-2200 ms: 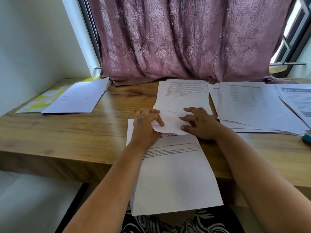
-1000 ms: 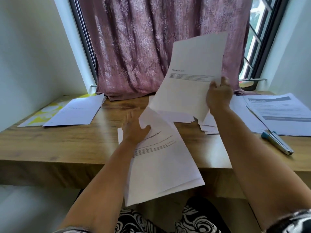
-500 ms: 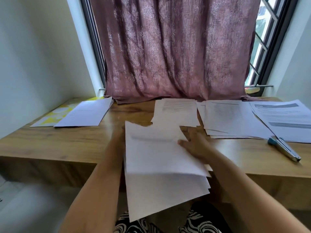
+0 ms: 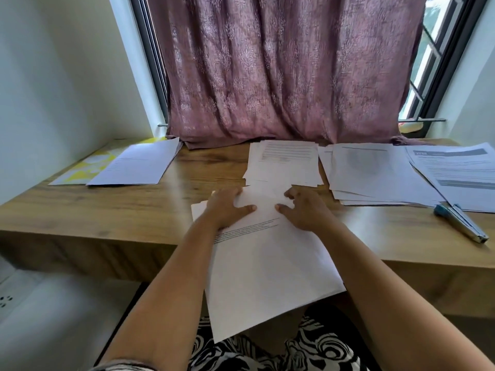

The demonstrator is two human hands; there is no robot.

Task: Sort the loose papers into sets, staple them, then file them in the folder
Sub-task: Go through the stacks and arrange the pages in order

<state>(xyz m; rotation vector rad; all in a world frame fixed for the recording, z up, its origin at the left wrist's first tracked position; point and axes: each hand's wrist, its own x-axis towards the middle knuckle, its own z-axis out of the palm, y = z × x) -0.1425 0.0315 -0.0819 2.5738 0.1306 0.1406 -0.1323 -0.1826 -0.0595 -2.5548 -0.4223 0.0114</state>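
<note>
A set of white printed sheets (image 4: 267, 266) lies in front of me, its lower half hanging over the wooden desk's (image 4: 107, 210) front edge. My left hand (image 4: 227, 207) and my right hand (image 4: 305, 210) both rest on its top part, fingers spread and fairly straight. Behind them lies a middle pile of papers (image 4: 286, 162). Two more piles sit to the right, one (image 4: 369, 172) beside the middle pile and one with a dark header (image 4: 455, 167) at the far right. A blue and silver stapler (image 4: 460, 222) lies near the right edge. A yellow patterned folder (image 4: 88, 167) lies at the far left under another paper set (image 4: 139, 164).
A mauve curtain (image 4: 281, 70) hangs behind the desk, touching its back edge. White walls close in the left and right sides. A barred window (image 4: 428, 62) shows at the right.
My right hand lifted a sheet from the middle pile, brought it down onto the set in front of me, and now both hands press flat on that set.
</note>
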